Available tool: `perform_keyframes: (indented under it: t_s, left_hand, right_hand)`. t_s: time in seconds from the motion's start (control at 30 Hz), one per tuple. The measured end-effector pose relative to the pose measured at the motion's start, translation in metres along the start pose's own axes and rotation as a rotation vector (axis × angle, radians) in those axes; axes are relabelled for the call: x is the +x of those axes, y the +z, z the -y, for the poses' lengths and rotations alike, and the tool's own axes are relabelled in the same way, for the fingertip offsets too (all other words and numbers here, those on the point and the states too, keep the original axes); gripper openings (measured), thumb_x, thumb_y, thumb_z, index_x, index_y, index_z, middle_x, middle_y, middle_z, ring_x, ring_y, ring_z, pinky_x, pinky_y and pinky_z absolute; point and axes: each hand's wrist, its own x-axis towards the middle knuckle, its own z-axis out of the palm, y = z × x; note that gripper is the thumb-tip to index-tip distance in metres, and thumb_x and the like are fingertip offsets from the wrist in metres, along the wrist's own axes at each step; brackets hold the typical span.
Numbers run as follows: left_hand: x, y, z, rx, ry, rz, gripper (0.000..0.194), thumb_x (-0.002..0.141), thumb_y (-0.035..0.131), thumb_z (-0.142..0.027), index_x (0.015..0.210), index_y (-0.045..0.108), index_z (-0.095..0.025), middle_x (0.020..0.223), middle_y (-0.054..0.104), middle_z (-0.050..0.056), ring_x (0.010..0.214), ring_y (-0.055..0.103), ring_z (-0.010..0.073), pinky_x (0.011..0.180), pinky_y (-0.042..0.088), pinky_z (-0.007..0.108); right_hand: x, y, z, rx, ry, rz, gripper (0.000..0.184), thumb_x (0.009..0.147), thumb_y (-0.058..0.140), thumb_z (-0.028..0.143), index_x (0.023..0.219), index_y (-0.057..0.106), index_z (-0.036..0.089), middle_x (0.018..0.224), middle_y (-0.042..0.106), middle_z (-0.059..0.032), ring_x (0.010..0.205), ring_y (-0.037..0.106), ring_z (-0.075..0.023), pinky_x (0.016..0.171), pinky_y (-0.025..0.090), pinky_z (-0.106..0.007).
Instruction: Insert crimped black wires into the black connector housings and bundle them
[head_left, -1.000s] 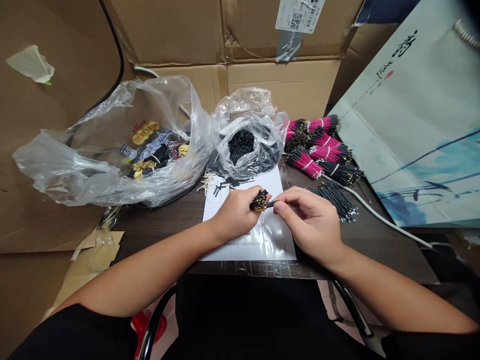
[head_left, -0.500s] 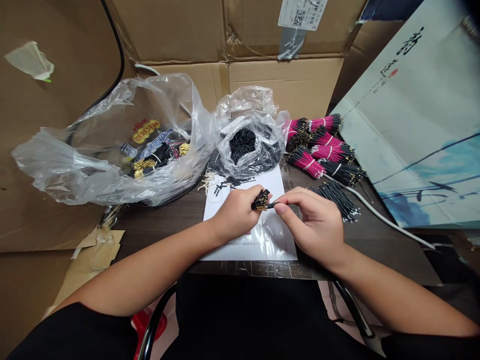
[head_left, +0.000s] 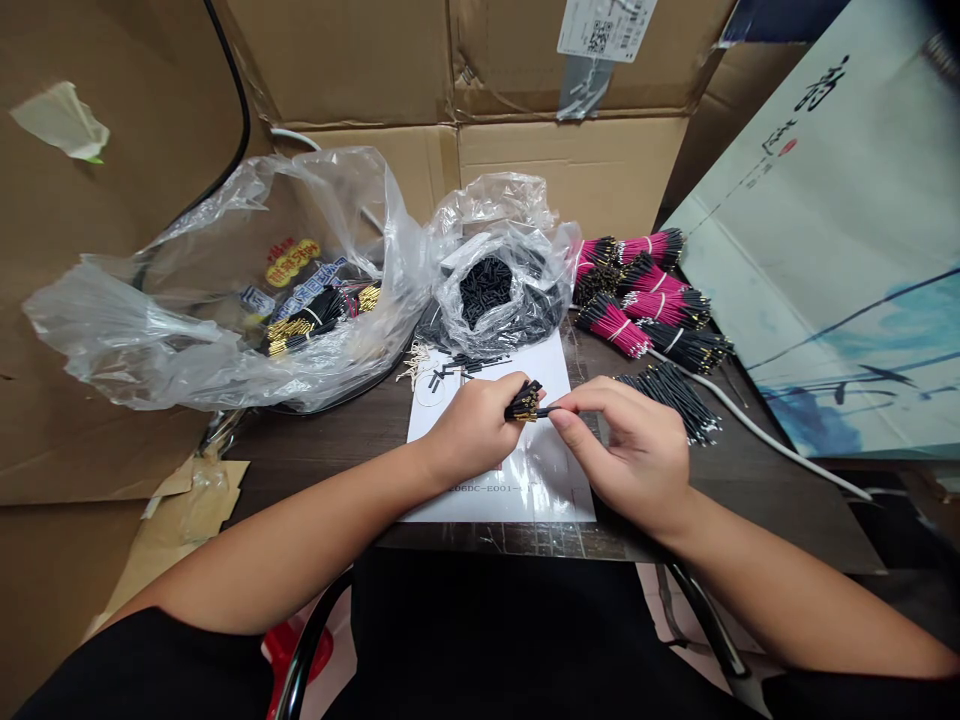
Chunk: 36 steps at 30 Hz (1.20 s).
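My left hand [head_left: 478, 420] is closed round a bundle of black wires [head_left: 523, 400]; their ends, some with gold-coloured terminals, stick out toward the right. The thumb and forefinger of my right hand [head_left: 637, 445] pinch a small black sleeve [head_left: 547, 411] at the bundle's lower right end. Whether that sleeve sits on a terminal is too small to tell. Both hands are over a white printed sheet [head_left: 480, 505]. Just beyond them, loose black sleeves [head_left: 472, 364] lie on the sheet beside pale ties [head_left: 414, 362].
Behind the sheet stands an open plastic bag of black sleeves [head_left: 486, 290]. A large clear bag [head_left: 187, 345] holding wire bundles is at left. Tied pink and black bundles [head_left: 652, 290], loose black wires [head_left: 671, 400] and a white cable [head_left: 772, 440] lie at right. Cardboard [head_left: 570, 170] walls the back.
Almost nothing differs. The bundle's ends have shifted very slightly to the right, and my right hand keeps its pinch on the black sleeve.
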Motion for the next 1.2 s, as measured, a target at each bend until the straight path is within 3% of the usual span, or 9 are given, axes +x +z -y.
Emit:
perform_keyframes:
  t_s: [1.2]
  left_hand:
    - [-0.0025,0.0013,0.004,0.113,0.014,0.017,0.006,0.08,0.051,-0.015,0.085,0.054,-0.018,0.075,0.063,0.001,0.068,0.057,0.0147,0.063,0.04,0.024]
  right_hand:
    - [-0.0008,-0.0014,-0.0001,0.044,0.013,0.01,0.017,0.075,0.068,0.004,0.088,0.064,0.015,0.079,0.064,-0.0024,0.071,0.059,-0.0117,0.065,0.048,-0.027]
